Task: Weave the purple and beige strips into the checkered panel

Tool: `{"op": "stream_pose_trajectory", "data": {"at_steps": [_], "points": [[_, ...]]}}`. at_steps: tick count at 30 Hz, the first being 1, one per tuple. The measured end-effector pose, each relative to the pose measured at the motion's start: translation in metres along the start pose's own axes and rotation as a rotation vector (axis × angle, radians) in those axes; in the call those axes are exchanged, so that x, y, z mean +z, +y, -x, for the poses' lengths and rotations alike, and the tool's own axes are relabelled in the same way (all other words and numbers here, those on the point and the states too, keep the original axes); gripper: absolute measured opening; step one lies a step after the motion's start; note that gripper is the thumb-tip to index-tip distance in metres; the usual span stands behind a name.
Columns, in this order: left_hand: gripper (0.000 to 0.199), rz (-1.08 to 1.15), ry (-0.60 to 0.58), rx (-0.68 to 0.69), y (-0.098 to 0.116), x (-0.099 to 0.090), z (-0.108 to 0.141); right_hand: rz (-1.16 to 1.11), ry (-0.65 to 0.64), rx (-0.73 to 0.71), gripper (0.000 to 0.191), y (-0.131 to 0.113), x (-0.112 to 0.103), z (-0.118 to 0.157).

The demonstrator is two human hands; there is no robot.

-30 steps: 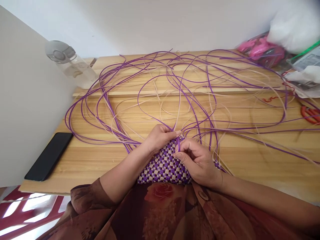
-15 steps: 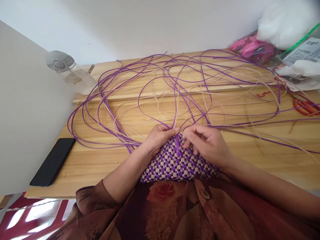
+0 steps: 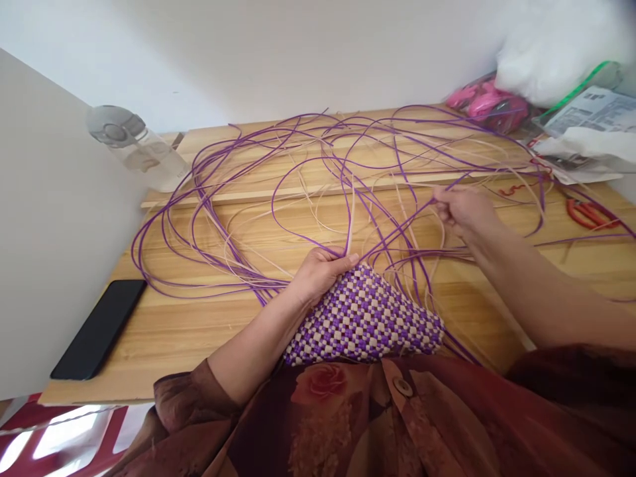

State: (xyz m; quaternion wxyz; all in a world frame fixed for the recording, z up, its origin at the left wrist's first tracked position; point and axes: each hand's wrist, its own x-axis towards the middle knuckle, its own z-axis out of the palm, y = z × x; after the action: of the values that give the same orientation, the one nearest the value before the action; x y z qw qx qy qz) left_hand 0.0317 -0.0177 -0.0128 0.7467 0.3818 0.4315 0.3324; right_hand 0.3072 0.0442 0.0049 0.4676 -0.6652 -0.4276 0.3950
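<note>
In the head view, a woven piece [image 3: 370, 321] in a purple and cream check is seen at the near edge of the table [image 3: 166, 331], just in front of the wearer's shirt [image 3: 322, 424]. It can be judged light, firm in the weave yet able to bend, and hard to break. It is best held at its upper corner, where the weave can be pinned under a thumb. The loose strands [image 3: 268, 283], looped across the wood, look thin, springy and somewhat slippery; a tight pinch between fingertips would suit them, as tangling is a risk.

By the left hand [image 3: 320, 275] that corner is pinched, with the thumb laid along the edge and the fingers curled behind; the forearm is slanted up from the lower left. By the right hand [image 3: 464, 209], raised well away over the table, a purple strand [image 3: 397, 229] is gripped between thumb and bent fingers and drawn in a nearly straight line from the corner. The right forearm is reached forward and angled inward. Whether the other right fingers touch any strand cannot be told.
</note>
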Motion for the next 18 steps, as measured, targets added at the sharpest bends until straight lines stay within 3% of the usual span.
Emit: {"op": "stream_pose_trajectory", "data": {"at_steps": [3, 7, 10, 13, 15, 18], "points": [[0.037, -0.05, 0.006, -0.087, -0.002, -0.005, -0.005, 0.068, -0.128, 0.031, 0.039, 0.008, -0.017, -0.012], [0.055, -0.138, 0.066, -0.157, 0.002, -0.013, -0.008, 0.165, -0.238, -0.036, 0.044, 0.005, 0.007, 0.024], [0.057, -0.207, -0.008, -0.151, 0.007, -0.016, -0.005, 0.368, -0.432, -0.42, 0.025, -0.002, 0.033, 0.055], [0.041, -0.293, -0.157, -0.015, 0.012, -0.016, -0.002, 0.545, -0.574, -0.863, 0.024, -0.006, 0.049, 0.067], [0.034, -0.354, -0.197, 0.084, 0.015, -0.017, -0.001, 0.616, -0.554, -1.007, 0.025, -0.008, 0.054, 0.067], [0.028, -0.402, -0.182, 0.14, 0.017, -0.017, -0.001, 0.735, -0.499, -1.096, 0.025, -0.016, 0.056, 0.064]]}}
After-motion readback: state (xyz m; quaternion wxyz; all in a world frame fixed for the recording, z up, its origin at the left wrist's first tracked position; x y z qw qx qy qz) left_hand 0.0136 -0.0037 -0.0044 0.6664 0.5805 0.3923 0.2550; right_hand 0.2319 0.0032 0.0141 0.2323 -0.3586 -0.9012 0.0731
